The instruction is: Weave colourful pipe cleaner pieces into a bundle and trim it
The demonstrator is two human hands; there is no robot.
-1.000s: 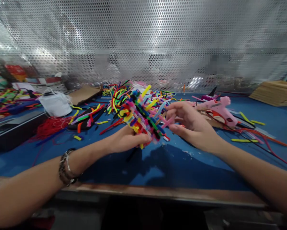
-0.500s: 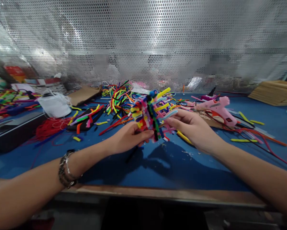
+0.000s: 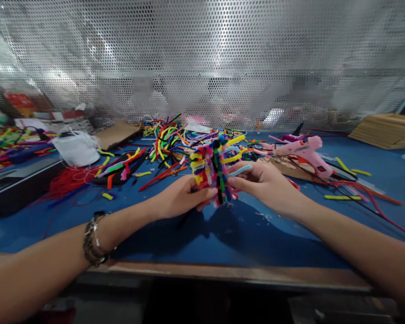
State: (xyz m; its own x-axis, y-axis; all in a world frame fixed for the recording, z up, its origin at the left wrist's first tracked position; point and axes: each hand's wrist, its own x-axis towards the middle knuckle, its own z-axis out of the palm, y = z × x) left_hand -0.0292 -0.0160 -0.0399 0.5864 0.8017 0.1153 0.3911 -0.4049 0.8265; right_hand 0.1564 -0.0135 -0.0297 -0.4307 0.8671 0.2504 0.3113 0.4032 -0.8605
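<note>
A piece woven from many-coloured pipe cleaners (image 3: 211, 168) is held up over the blue table, its yellow and light-blue ends sticking out to the right. My left hand (image 3: 185, 195) grips its lower left side, thumb across the front. On the right edge, my right hand (image 3: 261, 180) is closed with thumb and fingers by a light-blue pipe cleaner end (image 3: 240, 170). Some of the right fingertips are hidden behind the piece.
Behind lies a heap of loose pipe cleaners (image 3: 165, 139). A pink glue gun (image 3: 305, 153) with cables rests at the right, near stacked wooden boards (image 3: 383, 130). At the left are a white face mask (image 3: 76, 148), red thread (image 3: 70, 182) and a black case (image 3: 21, 184). A perforated metal panel (image 3: 202, 58) stands behind.
The woven piece has come down slightly and turned so its front faces me more squarely. Both hands still hold it, the right hand a little closer in.
</note>
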